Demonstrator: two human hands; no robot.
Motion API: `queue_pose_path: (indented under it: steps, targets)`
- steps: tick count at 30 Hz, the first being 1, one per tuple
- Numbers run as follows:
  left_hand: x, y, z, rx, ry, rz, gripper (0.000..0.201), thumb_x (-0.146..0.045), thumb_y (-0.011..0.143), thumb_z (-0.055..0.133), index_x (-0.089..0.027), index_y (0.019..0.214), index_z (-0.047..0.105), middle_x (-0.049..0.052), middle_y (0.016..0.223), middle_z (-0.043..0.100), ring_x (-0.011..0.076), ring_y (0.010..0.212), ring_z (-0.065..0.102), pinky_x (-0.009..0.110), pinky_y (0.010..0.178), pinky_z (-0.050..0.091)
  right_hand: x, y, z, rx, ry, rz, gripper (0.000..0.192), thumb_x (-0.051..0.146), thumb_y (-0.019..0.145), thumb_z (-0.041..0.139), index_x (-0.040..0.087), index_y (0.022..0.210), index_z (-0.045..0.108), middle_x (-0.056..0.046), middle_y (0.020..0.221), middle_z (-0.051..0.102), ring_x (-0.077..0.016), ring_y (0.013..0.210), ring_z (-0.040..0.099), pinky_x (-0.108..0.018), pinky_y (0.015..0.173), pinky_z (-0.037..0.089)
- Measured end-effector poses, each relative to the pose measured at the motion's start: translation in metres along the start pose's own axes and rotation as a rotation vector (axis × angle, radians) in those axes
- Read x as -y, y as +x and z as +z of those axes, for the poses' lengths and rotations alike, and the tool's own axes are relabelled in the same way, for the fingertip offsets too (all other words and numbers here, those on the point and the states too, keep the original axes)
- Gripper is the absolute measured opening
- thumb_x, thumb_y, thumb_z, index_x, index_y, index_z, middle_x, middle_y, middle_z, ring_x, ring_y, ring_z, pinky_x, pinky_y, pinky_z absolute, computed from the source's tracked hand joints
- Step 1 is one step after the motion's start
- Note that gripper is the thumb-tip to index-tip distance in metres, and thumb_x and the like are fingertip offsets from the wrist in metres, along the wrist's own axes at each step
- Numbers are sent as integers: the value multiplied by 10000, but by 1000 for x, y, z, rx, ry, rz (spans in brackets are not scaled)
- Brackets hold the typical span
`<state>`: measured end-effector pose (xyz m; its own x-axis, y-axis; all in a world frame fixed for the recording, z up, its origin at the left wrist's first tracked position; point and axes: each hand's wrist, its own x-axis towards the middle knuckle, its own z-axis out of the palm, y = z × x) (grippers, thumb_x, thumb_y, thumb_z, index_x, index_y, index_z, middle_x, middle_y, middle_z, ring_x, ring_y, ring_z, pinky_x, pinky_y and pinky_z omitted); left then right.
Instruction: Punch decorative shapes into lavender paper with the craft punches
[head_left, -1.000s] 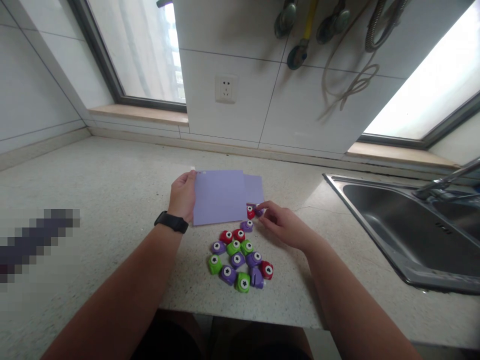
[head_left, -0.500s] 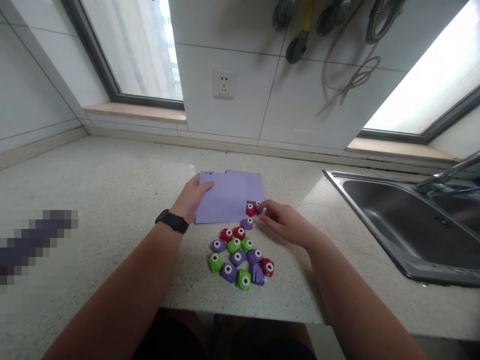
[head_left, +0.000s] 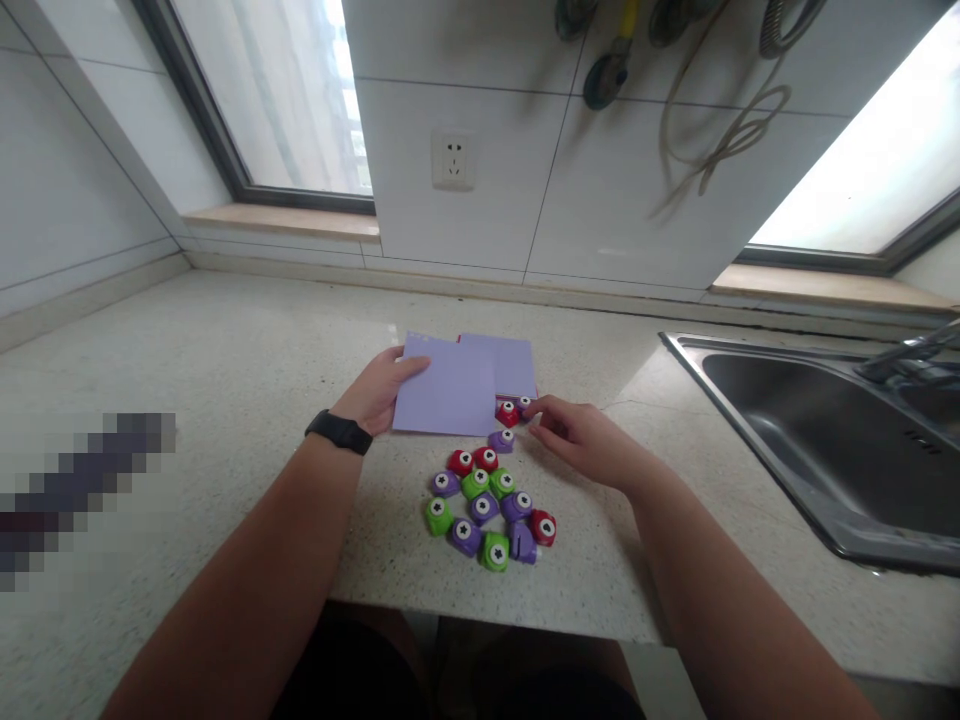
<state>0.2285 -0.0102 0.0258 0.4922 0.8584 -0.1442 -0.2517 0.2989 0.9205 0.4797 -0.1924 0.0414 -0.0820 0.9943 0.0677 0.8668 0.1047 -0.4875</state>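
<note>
My left hand [head_left: 381, 388] grips a light purple sheet of paper [head_left: 448, 390] at its left edge, thumb on top. Small cut-out marks run along the sheet's upper left corner. Behind it, partly covered, lies a second purple sheet [head_left: 514, 362]. My right hand [head_left: 581, 440] is at the right, index fingertip at a small purple craft punch [head_left: 525, 404], thumb apart from it. Touching that punch is a red craft punch [head_left: 508, 412]. Another purple punch [head_left: 501, 440] sits just below. Nearer the counter edge stand several red, green and purple punches [head_left: 484, 507].
The speckled counter [head_left: 262, 340] runs to a tiled wall with a power socket [head_left: 453, 160]. A steel sink [head_left: 795, 450] with a tap [head_left: 911, 350] is on the right. Pipes and a looped cord [head_left: 739, 130] hang on the wall. A blurred-out patch [head_left: 90, 490] covers something at left.
The view has shifted slightly. The held sheet has tilted a little, and the marks in its corner look paler. My right hand stays by the purple punch.
</note>
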Motion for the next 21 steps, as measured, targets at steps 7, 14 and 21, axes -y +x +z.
queue_pose_path:
  steps: [7,14,21]
  targets:
    - [-3,-10,5,130,32,-72,377,-164,774,770,-93,1140,712,186,1032,772,267,814,741,411,784,594,-2,-1,0,-8,-16,-16,204,321,996,536,234,1117,675,-26,799,709,-164,681,592,-303,667,408]
    - [14,4,-4,-56,204,-75,225,-164,740,739,-153,964,757,148,916,787,278,795,736,383,729,581,-5,-1,1,-1,-36,-17,186,321,1001,540,244,1078,691,-15,786,705,-162,690,591,-301,671,408]
    - [24,14,-12,-94,349,79,286,-280,694,770,-158,952,758,113,824,772,274,712,711,378,711,548,-8,1,3,14,-33,-17,175,303,994,531,238,1043,686,-17,796,709,-162,696,596,-300,673,409]
